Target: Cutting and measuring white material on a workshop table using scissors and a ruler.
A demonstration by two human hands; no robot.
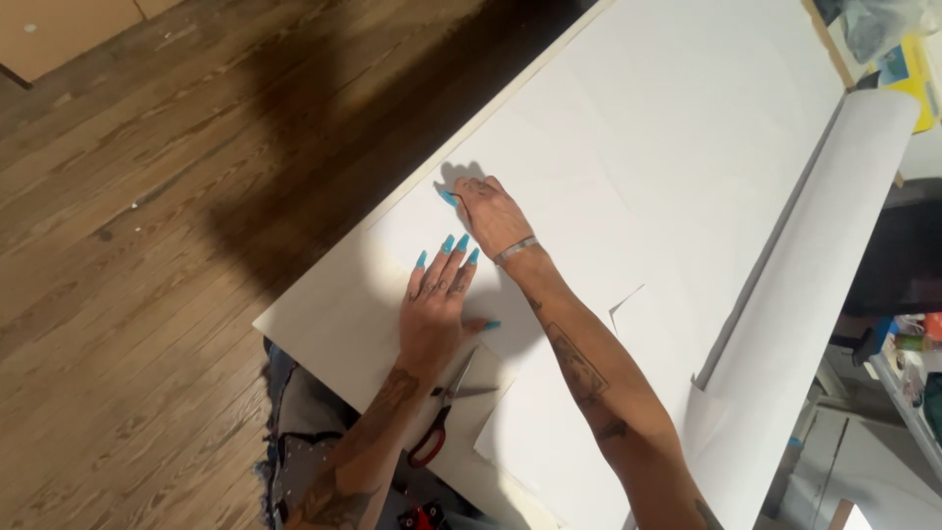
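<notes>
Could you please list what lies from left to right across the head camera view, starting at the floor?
Wooden floor → left hand flat on the white paper sheet → right hand → paper roll → cluttered shelf.

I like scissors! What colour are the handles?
Red handles on the scissors, lying on the paper by the left hand; the head view shows them.

The scissors point(444, 417) lie partly under the left forearm, just behind the left hand's fingers point(446, 257). The right hand's fingers point(463, 191) are curled, tips mostly hidden. The paper roll point(814, 294), well right of them, is cut off at the frame's bottom edge.
</notes>
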